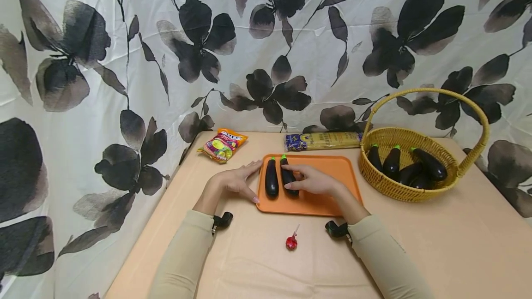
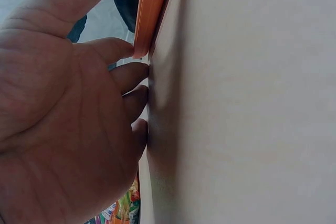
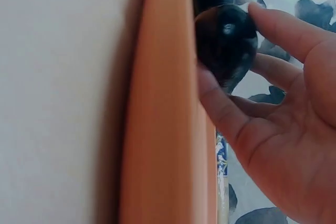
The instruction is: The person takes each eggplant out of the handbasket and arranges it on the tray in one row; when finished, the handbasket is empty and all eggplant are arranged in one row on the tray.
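Observation:
Two dark eggplants with green stem ends lie side by side on an orange tray (image 1: 324,204) in the head view. My right hand (image 1: 313,180) grips the right eggplant (image 1: 287,176); in the right wrist view its thumb and fingers are around that eggplant's rounded end (image 3: 226,40). The left eggplant (image 1: 271,179) lies beside it, apart from my fingers. At the tray's left side, my left hand (image 1: 234,181) is spread, with fingertips and thumb at the rim. The left wrist view shows its palm (image 2: 68,119) and fingertips by the tray edge (image 2: 149,14).
A wicker basket (image 1: 386,188) with a tall handle holds several eggplants on the right. Behind the tray lies a long pack of noodles (image 1: 328,141). A colourful snack bag (image 1: 223,145) sits at the back left, and a red lollipop (image 1: 291,242) in front of the tray.

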Demonstrator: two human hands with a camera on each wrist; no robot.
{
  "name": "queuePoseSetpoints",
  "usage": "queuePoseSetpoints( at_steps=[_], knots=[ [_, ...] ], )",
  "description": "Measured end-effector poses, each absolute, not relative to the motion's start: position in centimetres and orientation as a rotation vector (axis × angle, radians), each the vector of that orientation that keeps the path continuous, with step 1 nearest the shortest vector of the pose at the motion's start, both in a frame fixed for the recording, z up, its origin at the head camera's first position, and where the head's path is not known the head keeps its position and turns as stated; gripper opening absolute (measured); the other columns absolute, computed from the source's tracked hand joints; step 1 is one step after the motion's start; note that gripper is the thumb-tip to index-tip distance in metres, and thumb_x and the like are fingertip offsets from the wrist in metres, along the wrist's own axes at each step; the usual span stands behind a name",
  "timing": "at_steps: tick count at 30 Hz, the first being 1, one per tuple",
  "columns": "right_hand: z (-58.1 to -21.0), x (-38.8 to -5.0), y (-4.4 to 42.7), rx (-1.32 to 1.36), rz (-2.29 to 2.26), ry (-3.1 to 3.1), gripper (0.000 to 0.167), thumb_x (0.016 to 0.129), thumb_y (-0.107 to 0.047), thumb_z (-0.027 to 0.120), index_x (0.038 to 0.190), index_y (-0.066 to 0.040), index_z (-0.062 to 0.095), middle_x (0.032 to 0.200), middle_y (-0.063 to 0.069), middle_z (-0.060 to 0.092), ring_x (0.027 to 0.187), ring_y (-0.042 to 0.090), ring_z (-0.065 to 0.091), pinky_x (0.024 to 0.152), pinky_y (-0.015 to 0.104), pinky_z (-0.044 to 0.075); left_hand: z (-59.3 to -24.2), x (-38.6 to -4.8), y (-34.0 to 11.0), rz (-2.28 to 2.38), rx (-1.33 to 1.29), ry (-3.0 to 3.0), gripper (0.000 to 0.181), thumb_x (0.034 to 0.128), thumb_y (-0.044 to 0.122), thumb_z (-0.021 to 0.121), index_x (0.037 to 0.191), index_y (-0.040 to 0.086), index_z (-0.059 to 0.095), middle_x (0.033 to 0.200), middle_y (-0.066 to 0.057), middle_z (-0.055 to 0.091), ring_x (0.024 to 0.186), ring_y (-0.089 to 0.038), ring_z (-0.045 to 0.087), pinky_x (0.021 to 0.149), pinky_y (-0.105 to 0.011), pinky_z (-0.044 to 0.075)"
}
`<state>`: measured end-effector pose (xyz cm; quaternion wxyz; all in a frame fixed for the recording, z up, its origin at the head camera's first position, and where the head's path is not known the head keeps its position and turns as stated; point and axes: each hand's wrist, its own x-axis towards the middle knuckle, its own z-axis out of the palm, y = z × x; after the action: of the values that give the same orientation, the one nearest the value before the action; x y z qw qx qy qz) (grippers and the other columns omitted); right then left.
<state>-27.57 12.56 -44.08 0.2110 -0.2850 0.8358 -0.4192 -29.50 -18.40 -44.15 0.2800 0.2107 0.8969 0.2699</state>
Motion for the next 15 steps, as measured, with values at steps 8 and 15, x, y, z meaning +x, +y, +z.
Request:
queuePoseSetpoints(
  at_steps=[8, 15],
  knots=[
    [-44.39, -27.55, 12.23, -0.805, -1.143, 2.337, 0.070, 0.099, -0.036, 0.072, 0.160, -0.016, 0.043, 0.152, 0.011, 0.054, 0.105, 0.020, 0.056, 0.088, 0.034, 0.044, -44.24, -29.53, -18.36, 0.711, 0.561, 2.410, 0.140, 0.0648, 0.058, 0.095, 0.169, 0.029, 0.007, 0.177, -0.001, -0.002, 0.163, -0.029, -0.004, 0.132, -0.054, 0.004],
    [-44.47, -27.47, 12.06, -0.817, -1.152, 2.315, 0.071, 0.100, -0.034, 0.071, 0.161, -0.013, 0.041, 0.133, 0.015, 0.060, 0.088, 0.019, 0.053, 0.075, 0.033, 0.041, -44.25, -29.54, -18.37, 0.704, 0.567, 2.410, 0.138, 0.0672, 0.057, 0.094, 0.169, 0.029, 0.006, 0.177, -0.001, -0.002, 0.163, -0.031, -0.004, 0.132, -0.056, 0.004]
  ],
)
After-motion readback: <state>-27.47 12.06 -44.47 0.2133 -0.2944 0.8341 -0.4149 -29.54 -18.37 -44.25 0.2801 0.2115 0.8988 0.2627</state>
